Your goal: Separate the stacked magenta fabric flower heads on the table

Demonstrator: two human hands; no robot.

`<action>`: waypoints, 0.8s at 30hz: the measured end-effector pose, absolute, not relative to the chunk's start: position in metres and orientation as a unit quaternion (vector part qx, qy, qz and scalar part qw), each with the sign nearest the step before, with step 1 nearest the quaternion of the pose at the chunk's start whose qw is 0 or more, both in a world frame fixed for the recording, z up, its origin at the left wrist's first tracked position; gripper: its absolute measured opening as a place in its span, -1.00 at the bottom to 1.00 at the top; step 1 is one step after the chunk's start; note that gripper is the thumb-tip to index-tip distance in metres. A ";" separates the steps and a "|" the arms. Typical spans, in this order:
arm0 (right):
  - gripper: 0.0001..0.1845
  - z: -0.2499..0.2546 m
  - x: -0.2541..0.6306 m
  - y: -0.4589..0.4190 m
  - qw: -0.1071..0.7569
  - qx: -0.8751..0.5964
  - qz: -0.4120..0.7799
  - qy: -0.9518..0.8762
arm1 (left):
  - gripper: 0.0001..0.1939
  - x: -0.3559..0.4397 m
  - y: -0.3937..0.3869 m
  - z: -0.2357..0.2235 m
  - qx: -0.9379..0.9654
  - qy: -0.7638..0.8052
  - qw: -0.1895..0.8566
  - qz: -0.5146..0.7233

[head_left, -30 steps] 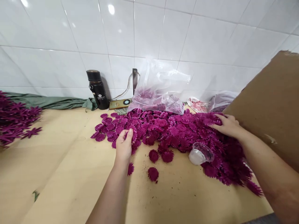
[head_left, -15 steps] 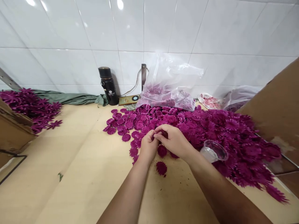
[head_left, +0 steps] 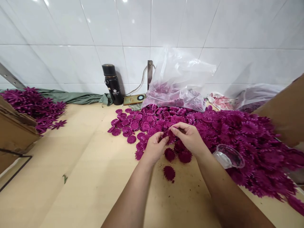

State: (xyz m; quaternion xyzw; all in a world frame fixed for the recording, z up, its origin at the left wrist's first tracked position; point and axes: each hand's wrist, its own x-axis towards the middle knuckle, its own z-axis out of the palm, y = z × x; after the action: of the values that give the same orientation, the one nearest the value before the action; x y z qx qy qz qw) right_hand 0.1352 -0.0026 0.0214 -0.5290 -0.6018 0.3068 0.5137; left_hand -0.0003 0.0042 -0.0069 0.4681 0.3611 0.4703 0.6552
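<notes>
Over the front of a heap of magenta flower pieces (head_left: pixel 251 152), my two hands work close together at one magenta flower piece (head_left: pixel 170 136). My right hand (head_left: pixel 190 137) pinches its upper edge between thumb and fingers. At its left side, the curled thumb and fingers of my left hand (head_left: pixel 155 148) close on the edge; the fingers partly hide the contact. Just below lie a few scalloped round pieces, among them a single piece (head_left: pixel 169 173) on the table (head_left: pixel 90 177). Beside my right forearm, a clear plastic cup (head_left: pixel 229 156) leans on the heap.
At the back stand a black bottle (head_left: pixel 112 84), a phone (head_left: pixel 134 99) and a clear plastic bag (head_left: pixel 175 91) against the tiled wall. More pointed magenta pieces (head_left: pixel 42 107) lie by the left cardboard box (head_left: pixel 16 126). Another cardboard box (head_left: pixel 285 114) borders the right.
My hands have drawn slightly apart, exposing the flower piece between them. The camera view has shifted a little, so the table's things sit further right in the picture.
</notes>
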 end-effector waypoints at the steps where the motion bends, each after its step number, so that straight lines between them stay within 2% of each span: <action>1: -0.82 0.020 0.135 -0.002 0.537 -0.540 0.288 -0.580 | -0.84 0.000 0.006 -0.009 0.469 0.374 0.641 0.479; 4: -0.82 0.015 0.142 0.000 0.596 -0.573 0.228 -0.515 | -0.79 -0.002 0.013 -0.017 0.469 0.412 0.598 0.504; 6: -0.83 0.013 0.147 -0.001 0.599 -0.582 0.200 -0.513 | -0.75 -0.006 0.018 -0.022 0.467 0.433 0.569 0.520; 12: -0.78 0.013 0.135 -0.012 0.483 -0.539 0.162 -0.671 | -0.75 -0.010 0.015 -0.018 0.516 0.441 0.533 0.505; 17: -0.84 0.006 0.117 -0.017 0.453 -0.523 0.265 -0.671 | -0.66 -0.006 0.009 -0.012 0.521 0.438 0.548 0.487; 24: -0.84 0.004 0.114 -0.016 0.516 -0.604 0.145 -0.590 | -0.89 0.000 0.003 -0.006 0.550 0.393 0.587 0.446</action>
State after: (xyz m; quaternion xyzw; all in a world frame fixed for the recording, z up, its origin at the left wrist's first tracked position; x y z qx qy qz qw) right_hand 0.1139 -0.0162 0.0041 -0.6035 -0.5903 0.1445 0.5162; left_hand 0.0000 0.0027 -0.0061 0.5499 0.3927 0.4458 0.5871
